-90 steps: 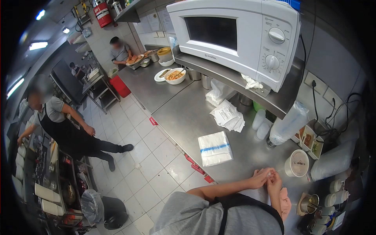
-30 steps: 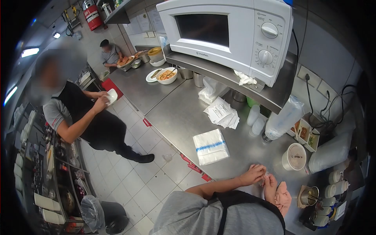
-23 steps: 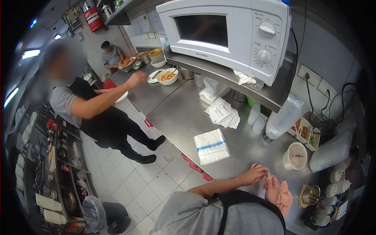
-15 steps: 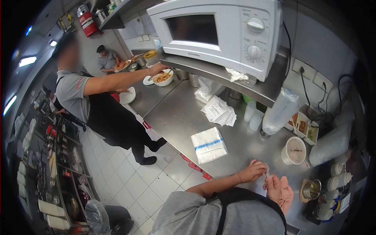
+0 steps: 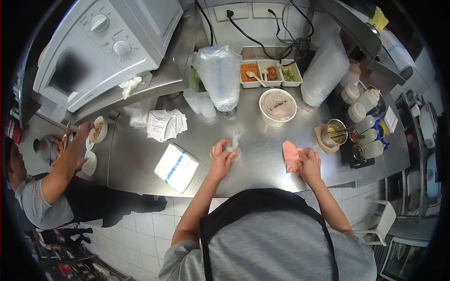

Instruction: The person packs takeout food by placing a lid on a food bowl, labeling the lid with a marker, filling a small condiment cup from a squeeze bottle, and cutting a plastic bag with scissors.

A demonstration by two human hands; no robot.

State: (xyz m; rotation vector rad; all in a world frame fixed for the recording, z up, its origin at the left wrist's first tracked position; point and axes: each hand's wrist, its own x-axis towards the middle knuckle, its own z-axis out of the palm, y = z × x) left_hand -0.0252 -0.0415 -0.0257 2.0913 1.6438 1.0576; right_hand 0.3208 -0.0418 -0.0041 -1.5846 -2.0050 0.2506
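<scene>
My left hand (image 5: 221,160) pinches a small clear plastic bag (image 5: 236,140) over the steel counter. A crumpled pink cloth (image 5: 291,156) lies to the right, with my right hand (image 5: 310,165) closed on its right side. Beyond the space between my hands stands a lidded white tub (image 5: 278,107) with handwriting on top. Left of my left hand is a white plastic-wrapped pack (image 5: 177,167) with a blue band. Behind that pack lie several printed paper packets (image 5: 166,125).
A microwave (image 5: 108,47) sits on a raised shelf at left. Sleeves of plastic cups (image 5: 218,77), food trays (image 5: 250,84), a metal pot (image 5: 334,133) and squeeze bottles (image 5: 373,149) line the counter. At far left, a co-worker (image 5: 47,196) reaches toward a food bowl (image 5: 98,130).
My view has swung right. My hands, together at the plastic bag before, are now apart: the left keeps the bag, while the right has moved onto the pink cloth.
</scene>
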